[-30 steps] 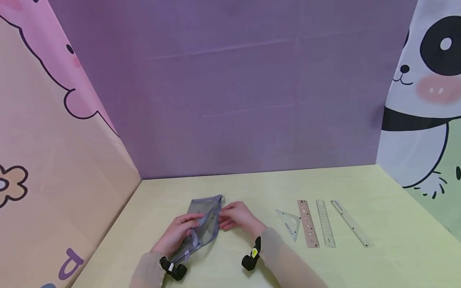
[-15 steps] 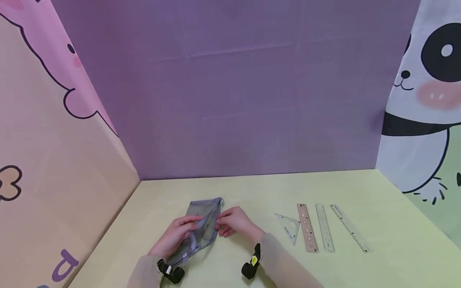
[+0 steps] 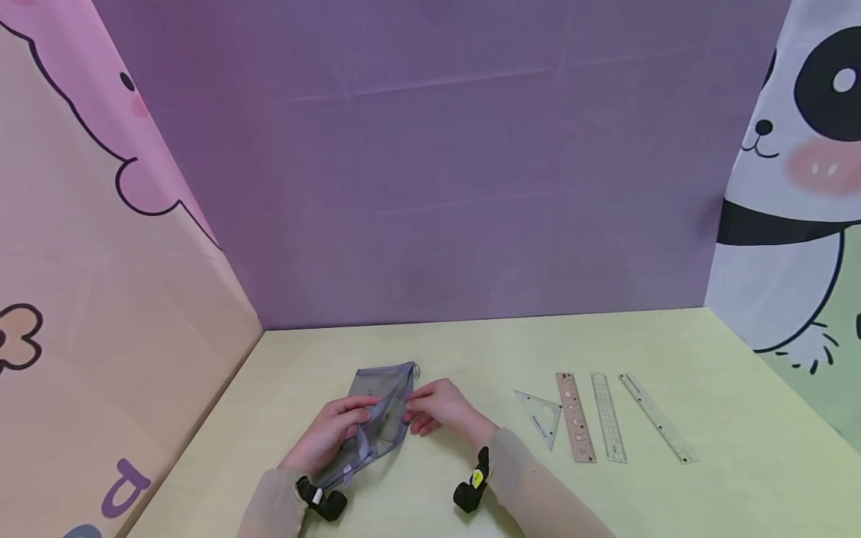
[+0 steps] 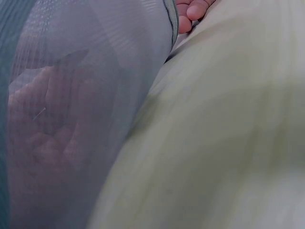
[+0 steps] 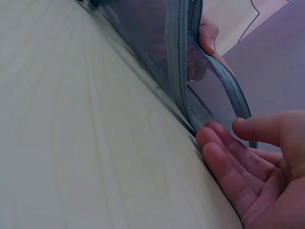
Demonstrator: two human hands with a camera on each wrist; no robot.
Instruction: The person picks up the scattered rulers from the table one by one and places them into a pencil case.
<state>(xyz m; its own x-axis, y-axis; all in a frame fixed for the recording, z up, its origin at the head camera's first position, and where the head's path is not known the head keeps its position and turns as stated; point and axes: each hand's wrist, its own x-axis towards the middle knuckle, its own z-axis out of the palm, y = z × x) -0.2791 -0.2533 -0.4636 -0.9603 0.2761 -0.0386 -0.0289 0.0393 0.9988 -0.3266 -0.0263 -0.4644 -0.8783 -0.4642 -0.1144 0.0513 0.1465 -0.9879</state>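
A grey-purple mesh zipper pouch [image 3: 380,381] lies slanted on the left half of the table, its zipper parted in the right wrist view. My left hand [image 3: 329,432] grips its near-left side, thumb on top; in the left wrist view that hand shows dimly through the mesh [image 4: 105,95]. At the pouch's right edge, my right hand [image 3: 445,407] pinches the zipper band [image 5: 228,88] between thumb and index finger. The other fingers [image 5: 219,160] of this hand lie loosely bent beside the opening. Little of the pouch's inside can be made out.
Right of the hands lie a clear set square [image 3: 543,417], a pink ruler [image 3: 575,418], a clear stencil-like ruler [image 3: 608,418] and a slanted clear ruler [image 3: 658,418]. A purple backdrop [image 3: 417,187] rises behind the pale table [image 3: 471,344], with printed cloth at both sides.
The head view tilts slightly, shifting everything a little. Both hands and the pouch stay in nearly the same places, and the rulers have not moved.
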